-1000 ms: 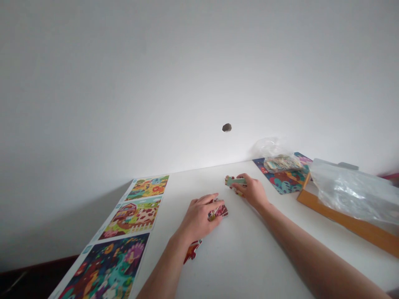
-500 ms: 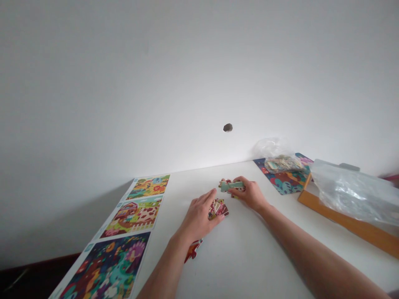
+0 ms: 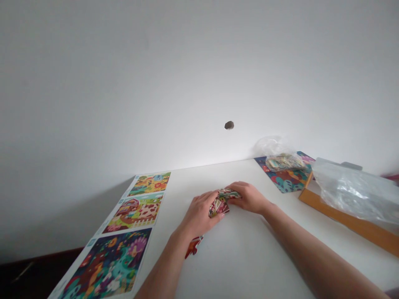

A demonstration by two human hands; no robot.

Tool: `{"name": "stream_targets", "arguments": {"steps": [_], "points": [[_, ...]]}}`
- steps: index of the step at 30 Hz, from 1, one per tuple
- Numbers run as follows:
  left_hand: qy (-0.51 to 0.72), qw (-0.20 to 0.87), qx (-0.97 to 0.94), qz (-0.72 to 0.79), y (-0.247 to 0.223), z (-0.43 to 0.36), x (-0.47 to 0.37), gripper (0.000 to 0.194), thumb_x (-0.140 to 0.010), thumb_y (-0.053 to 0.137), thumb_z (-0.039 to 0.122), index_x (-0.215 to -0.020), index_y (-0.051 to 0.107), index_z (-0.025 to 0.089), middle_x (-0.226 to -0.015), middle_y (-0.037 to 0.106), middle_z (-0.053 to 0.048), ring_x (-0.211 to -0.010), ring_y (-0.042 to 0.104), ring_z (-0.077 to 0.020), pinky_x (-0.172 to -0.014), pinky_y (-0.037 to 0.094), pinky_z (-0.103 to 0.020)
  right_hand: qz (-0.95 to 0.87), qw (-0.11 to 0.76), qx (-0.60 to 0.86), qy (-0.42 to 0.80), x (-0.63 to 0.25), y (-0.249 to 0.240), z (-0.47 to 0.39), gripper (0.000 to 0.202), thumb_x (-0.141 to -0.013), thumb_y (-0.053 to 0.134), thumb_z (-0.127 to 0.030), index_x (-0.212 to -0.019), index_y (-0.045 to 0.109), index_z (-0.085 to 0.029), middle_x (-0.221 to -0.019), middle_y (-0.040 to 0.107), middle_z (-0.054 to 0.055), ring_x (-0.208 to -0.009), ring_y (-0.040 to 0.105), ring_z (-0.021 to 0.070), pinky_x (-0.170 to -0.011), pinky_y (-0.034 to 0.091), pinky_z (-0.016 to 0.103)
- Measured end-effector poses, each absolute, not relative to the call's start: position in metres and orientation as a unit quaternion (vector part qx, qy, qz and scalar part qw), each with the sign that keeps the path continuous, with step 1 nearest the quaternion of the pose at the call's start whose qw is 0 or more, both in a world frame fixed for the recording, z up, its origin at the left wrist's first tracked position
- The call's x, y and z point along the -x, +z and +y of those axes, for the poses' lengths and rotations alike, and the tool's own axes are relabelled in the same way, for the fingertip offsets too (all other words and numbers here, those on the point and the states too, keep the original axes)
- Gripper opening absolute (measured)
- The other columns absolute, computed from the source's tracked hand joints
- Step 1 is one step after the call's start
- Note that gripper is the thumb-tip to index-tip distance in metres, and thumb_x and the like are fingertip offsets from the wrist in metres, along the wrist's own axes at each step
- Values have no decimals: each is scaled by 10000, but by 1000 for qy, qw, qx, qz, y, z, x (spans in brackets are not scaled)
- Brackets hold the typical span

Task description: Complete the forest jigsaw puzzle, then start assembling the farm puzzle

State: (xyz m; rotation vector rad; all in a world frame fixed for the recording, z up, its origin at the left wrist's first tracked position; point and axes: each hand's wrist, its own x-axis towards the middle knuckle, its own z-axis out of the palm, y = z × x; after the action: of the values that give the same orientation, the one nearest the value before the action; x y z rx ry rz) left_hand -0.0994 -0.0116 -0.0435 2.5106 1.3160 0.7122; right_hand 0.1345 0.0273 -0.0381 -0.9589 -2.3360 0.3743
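My left hand (image 3: 201, 214) curves around a pile of colourful jigsaw puzzle pieces (image 3: 220, 206) on the white table (image 3: 237, 257), thumb at the near side and fingers at the far side. My right hand (image 3: 247, 196) grips several more puzzle pieces (image 3: 229, 193) between thumb and fingers, up against the far right of that pile. The two hands are close together. One red puzzle piece (image 3: 193, 246) lies beside my left forearm, partly hidden by it.
Three picture sheets (image 3: 145, 211) line the table's left edge. At the back right, a clear bag of pieces (image 3: 283, 162) rests on another picture sheet (image 3: 286, 182). An orange-sided box (image 3: 346, 220) with a plastic bag (image 3: 352, 193) over it stands right. The wall (image 3: 187, 104) has a hole (image 3: 229, 125).
My right hand has moved left and nearer with its puzzle pieces, bringing them against the pile at my left hand. My left hand has stayed around the pile.
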Motion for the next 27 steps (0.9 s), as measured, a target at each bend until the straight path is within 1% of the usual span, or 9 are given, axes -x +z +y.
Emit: {"name": "stream_targets", "arguments": {"steps": [3,6,9,11,13,16,18,23,27], "points": [[252,117,-850,447,-44,-12,99,629,-779,658,334,-1365,449,244,-1372,545,-64,-1250,505,-236,-1064,391,-390,-858,299,382,169,-135,-37,24,282,-911,630,-374,-1160,644,-244,-965,700,32,-832,650,196,-757,472,260],[258,121,-846,450,-43,-13,99,626,-773,666,331,-1355,453,240,-1345,563,-71,-1215,526,-240,-1046,404,-398,-833,292,446,150,-135,-40,24,295,-874,680,-412,-1142,664,-290,-878,712,0,-739,654,190,-697,469,256],[255,122,-848,448,-40,-13,99,611,-773,669,321,-1344,460,256,-1334,569,-58,-1198,534,-237,-1035,410,-397,-829,306,452,121,-133,-44,27,297,-837,724,-433,-1100,687,-301,-904,709,9,-814,645,209,-744,471,276],[252,122,-852,443,-39,-14,99,603,-775,667,312,-1341,461,271,-1336,568,-46,-1201,530,-233,-1036,407,-392,-834,328,427,123,-131,-46,29,277,-820,746,-410,-1053,697,-268,-923,701,23,-878,629,219,-788,470,289],[249,122,-854,440,-39,-14,99,598,-776,666,306,-1338,464,278,-1339,567,-40,-1208,523,-230,-1042,401,-388,-837,344,400,145,-130,-47,30,268,-810,759,-370,-1033,691,-237,-931,696,30,-894,620,218,-806,470,293],[247,127,-855,439,-41,-13,100,603,-776,670,318,-1340,464,268,-1343,562,-44,-1214,518,-228,-1049,392,-384,-847,350,352,192,-129,-46,29,329,-811,748,-302,-1115,658,-214,-1011,685,44,-913,626,209,-826,473,288],[245,129,-852,444,-43,-12,101,624,-778,671,336,-1356,451,253,-1350,556,-53,-1217,514,-230,-1054,388,-389,-847,351,336,214,-129,-45,27,322,-826,720,-288,-1130,656,-204,-1026,687,51,-903,637,207,-818,478,282],[239,128,-851,450,-50,-10,104,722,-787,658,353,-1435,363,235,-1406,509,-66,-1262,481,-234,-1077,364,-401,-802,371,412,224,-128,-50,27,273,-835,707,-355,-1081,698,-237,-925,720,18,-785,662,201,-746,494,269],[237,128,-853,446,-51,-9,104,734,-793,648,360,-1451,346,242,-1427,491,-62,-1288,457,-234,-1084,361,-403,-777,393,407,277,-124,-55,29,324,-810,733,-390,-1086,694,-224,-965,716,16,-830,662,215,-767,501,279]]}}
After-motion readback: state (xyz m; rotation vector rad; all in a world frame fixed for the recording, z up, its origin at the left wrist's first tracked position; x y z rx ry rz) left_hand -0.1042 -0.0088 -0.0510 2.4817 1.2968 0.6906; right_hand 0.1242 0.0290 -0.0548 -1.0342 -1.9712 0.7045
